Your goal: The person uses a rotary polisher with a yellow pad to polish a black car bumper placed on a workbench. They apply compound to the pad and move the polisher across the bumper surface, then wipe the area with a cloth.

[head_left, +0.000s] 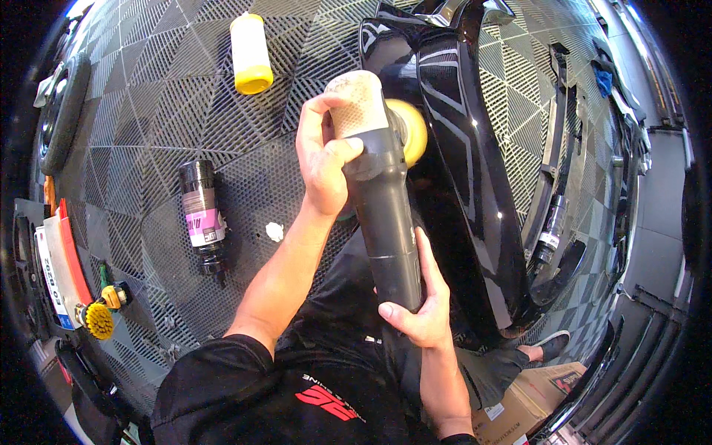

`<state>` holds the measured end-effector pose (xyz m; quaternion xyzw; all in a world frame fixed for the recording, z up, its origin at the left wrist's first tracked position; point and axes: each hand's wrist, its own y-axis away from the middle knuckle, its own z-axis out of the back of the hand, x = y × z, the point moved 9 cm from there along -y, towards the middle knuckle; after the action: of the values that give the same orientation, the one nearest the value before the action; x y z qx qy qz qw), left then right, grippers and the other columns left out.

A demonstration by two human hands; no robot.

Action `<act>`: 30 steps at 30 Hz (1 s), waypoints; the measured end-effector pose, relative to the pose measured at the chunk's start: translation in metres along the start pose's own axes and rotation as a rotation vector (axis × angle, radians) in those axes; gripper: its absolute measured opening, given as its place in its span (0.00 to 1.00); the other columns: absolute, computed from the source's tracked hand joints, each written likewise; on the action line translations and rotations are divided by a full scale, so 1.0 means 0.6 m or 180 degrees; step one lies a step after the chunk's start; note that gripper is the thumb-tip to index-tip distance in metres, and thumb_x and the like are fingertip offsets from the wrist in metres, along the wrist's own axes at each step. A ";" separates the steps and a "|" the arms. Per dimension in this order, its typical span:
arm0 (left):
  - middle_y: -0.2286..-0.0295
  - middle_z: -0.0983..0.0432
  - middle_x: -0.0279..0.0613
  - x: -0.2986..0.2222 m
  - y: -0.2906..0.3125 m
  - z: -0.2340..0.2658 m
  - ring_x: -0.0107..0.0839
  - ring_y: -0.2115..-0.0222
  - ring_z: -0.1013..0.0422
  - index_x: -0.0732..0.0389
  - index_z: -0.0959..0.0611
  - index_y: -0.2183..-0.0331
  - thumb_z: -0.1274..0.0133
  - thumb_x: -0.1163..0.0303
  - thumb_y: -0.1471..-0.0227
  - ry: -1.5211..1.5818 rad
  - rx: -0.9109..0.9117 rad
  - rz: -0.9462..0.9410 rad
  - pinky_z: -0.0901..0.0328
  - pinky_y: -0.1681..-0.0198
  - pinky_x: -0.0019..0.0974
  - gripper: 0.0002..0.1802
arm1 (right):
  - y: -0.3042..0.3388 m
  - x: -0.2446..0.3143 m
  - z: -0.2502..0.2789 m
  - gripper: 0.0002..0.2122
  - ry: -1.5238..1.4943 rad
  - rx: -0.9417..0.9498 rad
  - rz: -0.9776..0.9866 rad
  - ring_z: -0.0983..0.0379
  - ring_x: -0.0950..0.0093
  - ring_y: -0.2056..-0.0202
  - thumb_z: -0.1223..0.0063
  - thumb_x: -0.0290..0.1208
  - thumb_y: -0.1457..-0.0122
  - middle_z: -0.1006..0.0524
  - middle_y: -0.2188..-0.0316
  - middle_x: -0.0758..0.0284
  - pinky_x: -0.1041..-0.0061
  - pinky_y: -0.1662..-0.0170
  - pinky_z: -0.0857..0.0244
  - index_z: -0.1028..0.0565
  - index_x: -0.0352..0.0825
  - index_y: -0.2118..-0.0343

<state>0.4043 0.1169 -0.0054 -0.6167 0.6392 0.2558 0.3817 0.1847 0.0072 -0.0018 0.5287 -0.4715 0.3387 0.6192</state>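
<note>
With both hands I hold a black polisher (pixel 387 222) whose head is covered by tan perforated material. My left hand (pixel 325 159) is closed around the head end, its thumb lying across the body. Lower down, my right hand (pixel 424 308) wraps the black handle. A yellow foam pad (pixel 412 133) on the polisher faces a glossy black car body panel (pixel 471 185) at my right. The pad is against or very close to the panel; I cannot tell if it touches.
A white bottle with yellow ends (pixel 252 55) and a black bottle with purple label (pixel 202 211) lie on the grey tiled floor (pixel 163 111). A yellow round brush (pixel 99 320) is far left. Another black bottle (pixel 550 230) lies beyond the panel; a cardboard box (pixel 530 400) stands lower right.
</note>
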 end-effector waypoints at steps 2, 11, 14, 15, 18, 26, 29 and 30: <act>0.54 0.28 0.46 0.002 0.014 -0.004 0.35 0.52 0.31 0.62 0.28 0.53 0.49 0.73 0.63 0.0166 -0.0038 0.0120 0.37 0.44 0.38 0.29 | 0.014 -0.006 -0.001 0.55 -0.0068 -0.0050 -0.0097 0.26 0.70 0.53 0.29 0.35 0.57 0.29 0.44 0.55 0.70 0.50 0.30 0.54 0.26 0.30; 0.53 0.28 0.46 0.005 0.027 -0.012 0.36 0.49 0.32 0.62 0.27 0.53 0.47 0.73 0.64 0.0234 0.0030 0.0134 0.39 0.42 0.38 0.30 | 0.039 -0.010 -0.005 0.52 -0.0241 -0.0166 -0.0295 0.36 0.67 0.38 0.29 0.34 0.56 0.34 0.38 0.53 0.70 0.36 0.45 0.51 0.25 0.30; 0.52 0.28 0.47 0.008 0.009 0.000 0.36 0.49 0.32 0.64 0.27 0.53 0.48 0.73 0.64 0.0231 -0.0011 0.0107 0.39 0.41 0.38 0.30 | 0.021 -0.002 -0.006 0.52 0.0045 -0.0065 -0.0196 0.36 0.68 0.39 0.29 0.34 0.55 0.33 0.38 0.54 0.70 0.36 0.45 0.51 0.27 0.30; 0.52 0.28 0.47 0.006 -0.002 0.007 0.36 0.49 0.32 0.64 0.27 0.53 0.49 0.73 0.64 0.0243 -0.0032 0.0068 0.40 0.41 0.38 0.29 | 0.009 0.008 -0.011 0.52 0.0131 0.0010 -0.0114 0.35 0.68 0.39 0.30 0.34 0.55 0.32 0.39 0.54 0.70 0.36 0.45 0.52 0.28 0.30; 0.52 0.28 0.48 0.002 -0.033 0.022 0.37 0.49 0.32 0.66 0.27 0.52 0.50 0.74 0.61 0.0181 -0.0119 -0.0051 0.41 0.40 0.38 0.29 | -0.030 0.045 -0.023 0.52 0.0347 0.0197 0.0190 0.33 0.69 0.41 0.31 0.32 0.54 0.31 0.40 0.56 0.70 0.37 0.43 0.53 0.32 0.29; 0.54 0.28 0.48 0.014 -0.124 0.041 0.37 0.50 0.33 0.69 0.25 0.54 0.52 0.75 0.57 0.0038 -0.0205 -0.0175 0.41 0.42 0.36 0.23 | -0.105 0.089 -0.009 0.52 0.0519 0.0485 0.0727 0.37 0.65 0.37 0.31 0.33 0.57 0.34 0.37 0.54 0.68 0.35 0.46 0.52 0.34 0.29; 0.55 0.28 0.46 0.008 -0.147 0.030 0.36 0.51 0.33 0.69 0.23 0.57 0.50 0.73 0.55 -0.0274 -0.0325 -0.0347 0.41 0.43 0.35 0.20 | -0.123 0.101 -0.001 0.54 0.0097 0.0469 0.0398 0.41 0.67 0.35 0.29 0.42 0.56 0.38 0.35 0.55 0.69 0.34 0.50 0.50 0.27 0.30; 0.55 0.28 0.45 0.007 -0.152 0.020 0.35 0.51 0.33 0.70 0.22 0.57 0.49 0.73 0.55 -0.0301 -0.0315 -0.0374 0.40 0.44 0.35 0.20 | -0.129 0.103 0.009 0.53 0.0245 0.0404 0.0725 0.33 0.67 0.42 0.29 0.42 0.56 0.34 0.39 0.55 0.69 0.38 0.42 0.50 0.28 0.30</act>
<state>0.4963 0.1139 -0.0023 -0.6584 0.5698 0.2930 0.3949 0.2748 -0.0196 0.0307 0.4965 -0.4820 0.4559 0.5597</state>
